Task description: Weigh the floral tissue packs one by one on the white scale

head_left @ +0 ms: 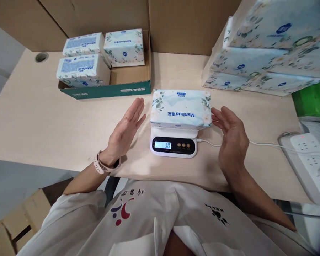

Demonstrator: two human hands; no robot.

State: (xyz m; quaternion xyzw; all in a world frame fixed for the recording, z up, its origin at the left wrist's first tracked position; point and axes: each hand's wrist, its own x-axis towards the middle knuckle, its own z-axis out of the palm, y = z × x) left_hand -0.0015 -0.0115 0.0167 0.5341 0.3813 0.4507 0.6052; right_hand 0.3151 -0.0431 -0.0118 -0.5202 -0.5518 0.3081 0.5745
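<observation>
1 tissue pk on scale | L fingers nr, extended | R fingers adj, loosely bent

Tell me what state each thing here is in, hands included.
Scale: display lit, cable connected
Tissue pack: wrapped, lying on scale
Left hand: open, apart from pack
Right hand: open, beside pack, contact unclear
Box: open, holding three packs
Stacked packs: wrapped, piled
Power strip: red light on

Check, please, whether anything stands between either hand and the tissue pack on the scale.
Nothing visible does: the left hand faces one end of the tissue pack across a gap, and the right hand is close by the other.
</observation>
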